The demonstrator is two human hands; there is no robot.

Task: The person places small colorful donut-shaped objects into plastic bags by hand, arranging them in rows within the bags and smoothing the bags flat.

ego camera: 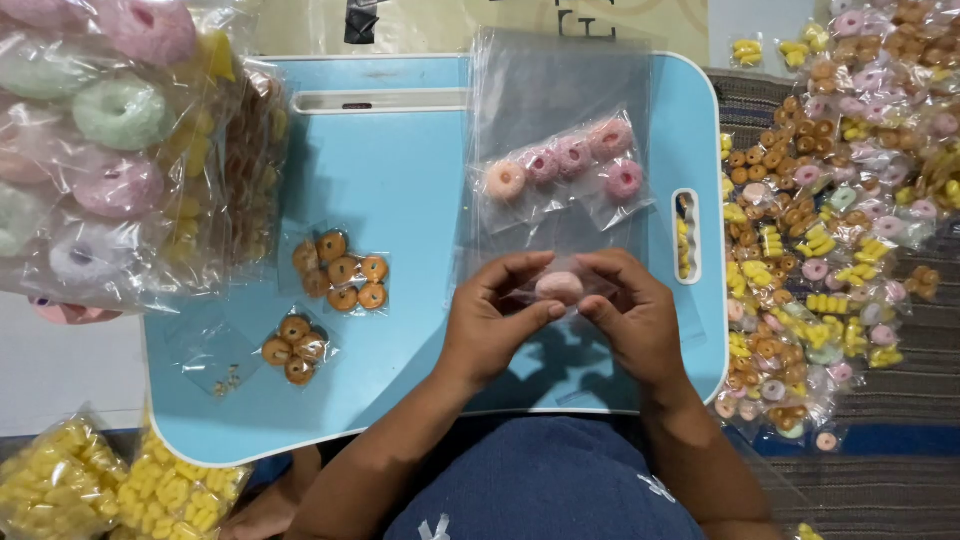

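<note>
My left hand [493, 318] and my right hand [628, 315] meet over the near part of a light blue lap tray [400, 180]. Together they pinch a small clear plastic bag with one pale pink ring-shaped sweet [559, 288] inside. Just beyond my fingers lie several small clear bags of pink ring sweets [565, 165] on a stack of empty clear bags [555, 85]. To the left on the tray sit small bags of brown ring sweets [342, 270] and another such bag [293, 350].
A big clear bag of large pastel rings [110, 150] leans at the left. Bags of yellow sweets [110, 490] lie at the lower left. A heap of small filled bags [840, 200] covers the striped mat on the right. An empty small bag [215, 365] lies on the tray.
</note>
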